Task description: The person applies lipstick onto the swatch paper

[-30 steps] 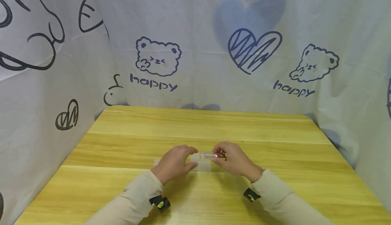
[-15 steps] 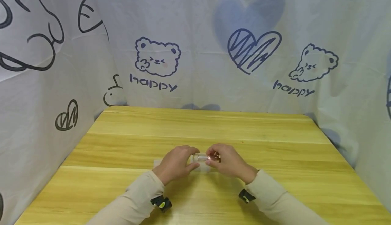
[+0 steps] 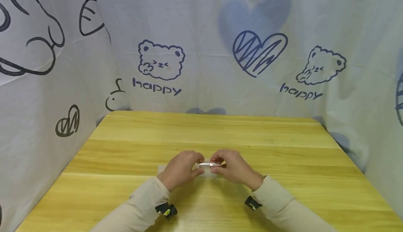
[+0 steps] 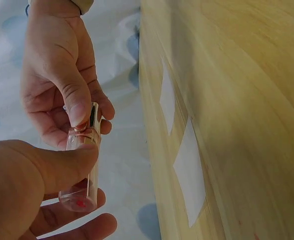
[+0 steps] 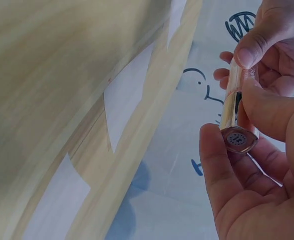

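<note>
Between the two hands, level above the table, lies a lipstick (image 3: 206,165) with a clear cap (image 4: 78,192) over one end and a shiny pinkish-gold base (image 5: 231,111). My left hand (image 3: 180,169) pinches the clear cap between thumb and fingers. The base is pinched by my right hand (image 3: 233,168), its fingers hiding part of it. A round sticker (image 5: 237,139) shows on the base's end in the right wrist view. Through the cap's end a small red spot is visible in the left wrist view. Cap and base meet at a metallic collar.
White paper pieces (image 4: 190,172) lie on the wooden table (image 3: 277,148) below the hands; one shows partly beside the left wrist in the head view. A white cloth (image 3: 201,22) with drawings hangs around the table's back and sides.
My right hand has moved left, bringing the lipstick's silvery end into the clear cap at my left hand. The two parts, apart a second ago, are now joined.
</note>
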Motion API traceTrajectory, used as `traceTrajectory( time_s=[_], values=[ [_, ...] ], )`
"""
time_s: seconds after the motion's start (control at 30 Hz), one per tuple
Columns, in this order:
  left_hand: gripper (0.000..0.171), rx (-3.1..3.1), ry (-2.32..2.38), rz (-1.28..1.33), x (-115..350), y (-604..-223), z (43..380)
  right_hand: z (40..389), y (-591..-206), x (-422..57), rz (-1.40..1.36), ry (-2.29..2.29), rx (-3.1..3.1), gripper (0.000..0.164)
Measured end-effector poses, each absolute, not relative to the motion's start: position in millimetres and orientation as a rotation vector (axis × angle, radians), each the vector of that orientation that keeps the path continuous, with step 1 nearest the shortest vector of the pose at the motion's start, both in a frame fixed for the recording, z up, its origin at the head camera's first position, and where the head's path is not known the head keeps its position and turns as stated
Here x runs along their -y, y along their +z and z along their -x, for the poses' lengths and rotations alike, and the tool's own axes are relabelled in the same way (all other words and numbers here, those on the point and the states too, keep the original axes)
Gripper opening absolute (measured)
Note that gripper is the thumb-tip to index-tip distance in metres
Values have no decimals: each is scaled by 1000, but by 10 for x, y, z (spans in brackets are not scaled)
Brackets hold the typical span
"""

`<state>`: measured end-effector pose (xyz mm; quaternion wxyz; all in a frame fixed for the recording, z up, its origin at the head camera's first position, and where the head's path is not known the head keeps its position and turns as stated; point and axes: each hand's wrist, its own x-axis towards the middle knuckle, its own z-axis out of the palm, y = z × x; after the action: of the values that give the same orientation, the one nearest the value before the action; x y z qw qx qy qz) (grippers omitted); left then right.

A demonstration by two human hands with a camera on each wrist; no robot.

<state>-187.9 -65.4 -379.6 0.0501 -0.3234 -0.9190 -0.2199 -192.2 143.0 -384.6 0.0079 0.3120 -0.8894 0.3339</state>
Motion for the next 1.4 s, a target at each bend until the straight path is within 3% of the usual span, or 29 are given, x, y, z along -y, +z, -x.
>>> traceTrajectory(
  time_s=[1.4],
  values=[
    [23,2787,-610,884,703,-3779,1874,1934,-3813,-1647,-926,1044,2773,13]
  ],
)
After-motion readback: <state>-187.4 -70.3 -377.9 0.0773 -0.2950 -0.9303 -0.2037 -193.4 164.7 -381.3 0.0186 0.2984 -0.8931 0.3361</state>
